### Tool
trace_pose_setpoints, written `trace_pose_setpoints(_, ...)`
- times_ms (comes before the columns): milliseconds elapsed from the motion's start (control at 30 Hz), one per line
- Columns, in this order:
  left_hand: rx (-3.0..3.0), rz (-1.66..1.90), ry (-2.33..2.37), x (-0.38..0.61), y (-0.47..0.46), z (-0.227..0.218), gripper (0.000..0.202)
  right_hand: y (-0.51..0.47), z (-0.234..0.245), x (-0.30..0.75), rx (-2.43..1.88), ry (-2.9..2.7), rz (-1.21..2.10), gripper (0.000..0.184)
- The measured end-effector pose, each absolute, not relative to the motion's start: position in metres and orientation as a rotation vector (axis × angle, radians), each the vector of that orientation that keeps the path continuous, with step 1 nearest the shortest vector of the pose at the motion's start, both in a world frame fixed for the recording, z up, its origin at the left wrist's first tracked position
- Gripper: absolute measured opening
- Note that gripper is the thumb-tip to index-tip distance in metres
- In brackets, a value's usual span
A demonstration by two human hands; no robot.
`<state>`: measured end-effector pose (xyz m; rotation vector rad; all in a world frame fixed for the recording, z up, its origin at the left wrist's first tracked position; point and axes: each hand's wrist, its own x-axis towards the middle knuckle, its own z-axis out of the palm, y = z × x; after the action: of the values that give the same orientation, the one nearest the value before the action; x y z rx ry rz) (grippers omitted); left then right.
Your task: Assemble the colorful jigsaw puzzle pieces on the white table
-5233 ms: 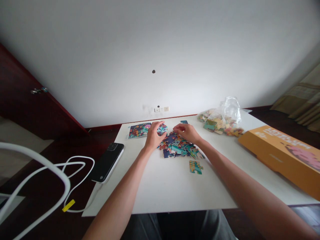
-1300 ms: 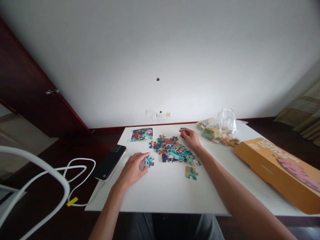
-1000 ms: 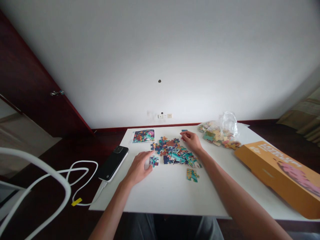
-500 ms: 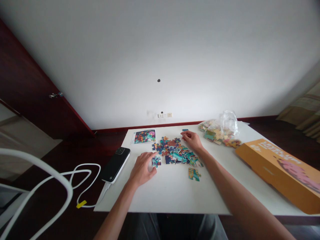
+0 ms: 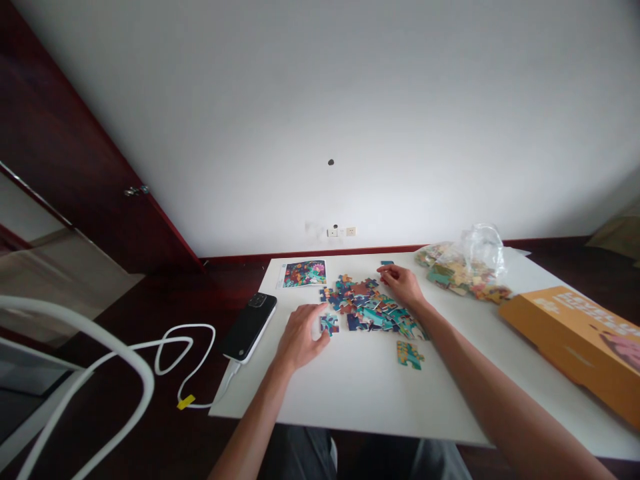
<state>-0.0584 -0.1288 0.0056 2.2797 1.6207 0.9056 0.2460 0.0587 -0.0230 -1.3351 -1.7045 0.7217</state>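
Note:
A heap of colourful puzzle pieces (image 5: pixel 371 307) lies in the middle of the white table (image 5: pixel 350 393). My left hand (image 5: pixel 301 335) rests on the table at the heap's left front. Its thumb and fingers are closed on a small teal puzzle piece (image 5: pixel 329 325) lying flat. My right hand (image 5: pixel 406 285) sits at the heap's far right edge, fingers curled in a pinch; what they grip is too small to make out. A single blue piece (image 5: pixel 387 264) lies just beyond it. Another loose teal piece (image 5: pixel 410 354) lies alone nearer me.
A small reference picture (image 5: pixel 304 273) lies at the far left of the table. A black phone (image 5: pixel 249 318) on a white cable (image 5: pixel 170 347) sits at the left edge. At the right are a clear bag of pieces (image 5: pixel 465 270) and an orange box (image 5: pixel 585 340).
My left hand left the heap with a small teal piece, came down to the left front, then slid it back closer to the heap. My right hand stayed at the far edge.

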Motion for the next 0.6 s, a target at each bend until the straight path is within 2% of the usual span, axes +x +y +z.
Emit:
trace_pose_setpoints(233, 2.27, 0.938, 1.598, -0.061, -0.125, 0.01, 0.057, 0.055, -0.018, 0.243, -1.304, -1.72, 0.686, 0.036)
trace_pose_setpoints(400, 2.321, 1.226, 1.492, -0.05, -0.164, 0.023, 0.039, 0.025, 0.039, 0.243, -1.156, -1.708, 0.659, 0.035)
trace_pose_setpoints(500, 2.266, 1.478, 1.382, -0.037, -0.232, -0.001, 0.036, -0.042, 0.081, 0.247, -1.076, -1.583, 0.683, 0.036)
trace_pose_setpoints(600, 2.263, 1.375, 1.44, -0.041, -0.304, -0.055, 0.041, -0.145, 0.085, 0.252, -1.15, -1.483, 0.667, 0.022)
